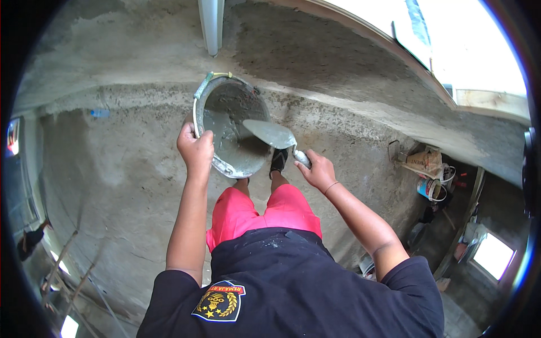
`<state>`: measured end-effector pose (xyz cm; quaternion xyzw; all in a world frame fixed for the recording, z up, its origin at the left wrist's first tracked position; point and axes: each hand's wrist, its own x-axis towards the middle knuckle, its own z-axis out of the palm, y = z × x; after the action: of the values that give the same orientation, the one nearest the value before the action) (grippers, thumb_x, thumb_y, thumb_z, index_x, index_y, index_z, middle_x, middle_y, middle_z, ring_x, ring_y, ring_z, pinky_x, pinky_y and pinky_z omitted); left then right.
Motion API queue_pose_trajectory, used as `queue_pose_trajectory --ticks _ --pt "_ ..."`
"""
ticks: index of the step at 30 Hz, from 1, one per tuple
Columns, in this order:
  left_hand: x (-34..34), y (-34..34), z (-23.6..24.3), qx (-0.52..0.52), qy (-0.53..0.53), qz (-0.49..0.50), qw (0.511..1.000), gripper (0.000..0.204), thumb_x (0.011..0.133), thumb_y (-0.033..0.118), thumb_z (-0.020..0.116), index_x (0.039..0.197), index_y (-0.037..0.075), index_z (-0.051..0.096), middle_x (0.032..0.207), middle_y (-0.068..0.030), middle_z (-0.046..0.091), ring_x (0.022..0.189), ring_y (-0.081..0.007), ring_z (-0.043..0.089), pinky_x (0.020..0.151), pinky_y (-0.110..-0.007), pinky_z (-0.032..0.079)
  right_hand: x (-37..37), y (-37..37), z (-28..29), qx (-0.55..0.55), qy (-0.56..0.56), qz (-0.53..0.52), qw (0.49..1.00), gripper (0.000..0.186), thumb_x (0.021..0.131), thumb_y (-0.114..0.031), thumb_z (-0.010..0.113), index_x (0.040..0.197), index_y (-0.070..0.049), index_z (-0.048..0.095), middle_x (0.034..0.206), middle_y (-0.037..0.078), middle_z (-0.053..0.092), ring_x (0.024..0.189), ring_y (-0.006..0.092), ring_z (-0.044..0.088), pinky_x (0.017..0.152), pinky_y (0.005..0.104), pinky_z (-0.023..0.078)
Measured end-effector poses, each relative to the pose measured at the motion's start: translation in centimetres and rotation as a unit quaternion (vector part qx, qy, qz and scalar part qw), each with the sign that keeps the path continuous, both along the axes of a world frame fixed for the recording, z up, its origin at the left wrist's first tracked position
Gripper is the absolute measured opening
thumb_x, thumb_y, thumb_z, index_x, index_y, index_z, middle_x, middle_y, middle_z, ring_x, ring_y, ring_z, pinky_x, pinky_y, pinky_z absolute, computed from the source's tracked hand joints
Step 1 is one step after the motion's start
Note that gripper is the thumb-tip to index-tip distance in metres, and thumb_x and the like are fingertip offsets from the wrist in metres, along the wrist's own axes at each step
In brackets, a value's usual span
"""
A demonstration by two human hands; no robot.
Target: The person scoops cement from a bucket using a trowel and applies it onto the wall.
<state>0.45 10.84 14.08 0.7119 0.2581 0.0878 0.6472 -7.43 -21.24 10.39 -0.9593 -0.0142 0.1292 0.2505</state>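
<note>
My left hand [195, 147] is closed on the rim of a round bucket [264, 107], thumb on top, at its left side. Wet grey mortar [222, 121] coats the inside and lies in the bottom. A pale handle runs along the bucket's left edge. My right hand [319, 172] grips the handle of a trowel [271, 134]. The trowel's grey blade points left and reaches over the bucket's right rim, above the mortar. The blade hides part of the bucket's right side.
A grey wall [315, 50] with a pale pipe [211, 25] stands ahead. A plastic bottle [100, 113] lies far left. Poles [84, 276] stand lower left. At right are a paper sack [426, 163] and a paint pail [431, 190]. My feet are below the bucket.
</note>
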Motion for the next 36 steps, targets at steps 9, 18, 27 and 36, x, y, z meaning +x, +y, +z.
queue_pose_trajectory --ticks 9,18,27,36 --pt "0.4 -1.1 -3.9 -0.024 0.023 0.053 0.998 0.011 0.07 -0.004 0.059 0.072 0.002 0.049 0.069 -0.0002 0.051 0.062 -0.0083 0.045 0.057 -0.027 0.041 4.5 -2.6 -3.1 -0.034 0.053 0.013 0.998 0.039 0.086 -0.042 0.069 0.106 -0.009 0.065 0.086 0.02 0.069 0.082 0.0404 0.067 0.071 0.0489 0.053" --pt "0.1 -0.6 -9.6 0.0 0.02 0.08 0.997 0.01 0.071 -0.003 0.059 0.073 0.0 0.049 0.067 -0.0027 0.052 0.062 -0.0104 0.048 0.058 -0.029 0.042 8.7 -4.8 -9.0 -0.034 0.052 0.02 0.998 0.04 0.088 -0.042 0.068 0.112 -0.01 0.064 0.087 0.021 0.069 0.084 0.0418 0.066 0.072 0.0485 0.052" --pt "-2.6 0.9 -13.2 0.021 0.063 0.105 0.992 0.007 0.072 -0.003 0.057 0.077 -0.003 0.053 0.07 -0.0038 0.056 0.067 -0.011 0.048 0.064 -0.028 0.043 16.0 -6.2 -18.1 -0.153 0.152 -0.003 0.976 0.045 0.09 -0.051 0.059 0.107 -0.009 0.064 0.098 0.022 0.069 0.098 0.0406 0.065 0.083 0.0501 0.051" --pt "-4.9 0.9 -14.7 -0.019 0.073 0.104 0.992 0.01 0.074 -0.007 0.054 0.075 0.002 0.049 0.071 0.0013 0.05 0.067 -0.006 0.044 0.061 -0.024 0.039 22.8 -6.5 -25.2 -0.228 0.198 -0.011 0.953 0.06 0.09 -0.06 0.053 0.12 -0.008 0.063 0.12 0.02 0.066 0.115 0.0371 0.061 0.095 0.0478 0.048"
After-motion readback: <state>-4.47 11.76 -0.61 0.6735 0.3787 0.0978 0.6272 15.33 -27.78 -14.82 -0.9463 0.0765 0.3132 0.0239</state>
